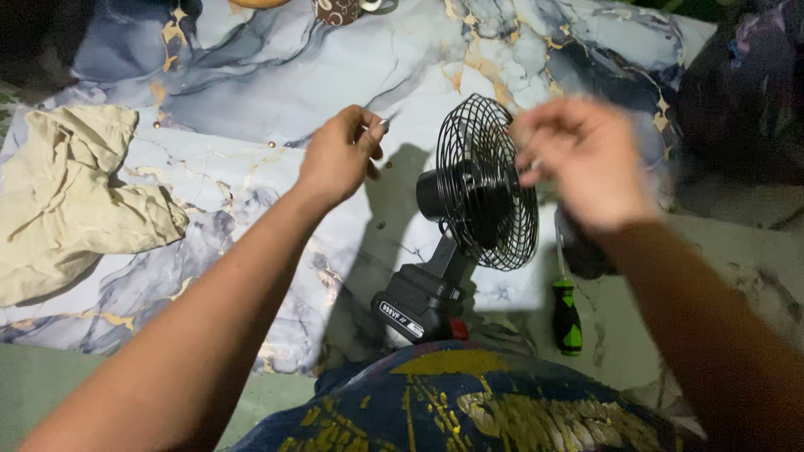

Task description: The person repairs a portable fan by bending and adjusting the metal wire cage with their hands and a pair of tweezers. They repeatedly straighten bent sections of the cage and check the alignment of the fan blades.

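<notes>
Scene: A person, seen from a head camera, works with both hands over a marble-patterned sheet (276, 75) in blue, white and gold.
Fan: A small black fan (477, 209) stands upright on the sheet between the two hands, its round wire cage facing right, its boxy base (417, 305) just ahead of the person's lap.
Left hand: The left hand (339, 155) hovers left of the cage, apart from it; its grip is pinched nearly closed on a small thin metal piece (381, 124), too small to identify.
Right hand: The right hand (586, 159) is blurred, raised just right of the cage; fingers curl inward, but whether the grip holds anything cannot be told.
Screwdriver: A screwdriver (567, 314) with a green-and-black handle lies on the surface right of the base, below the right hand, touched by neither hand.
Cloth: A crumpled beige cloth (75, 201) lies on the sheet's left side, well apart from the fan.
Containers: A brown patterned mug (339, 10) sits at the top edge, mostly cut off; its contents cannot be seen.
Lap: Dark blue fabric with yellow print (469, 402) fills the bottom centre.
</notes>
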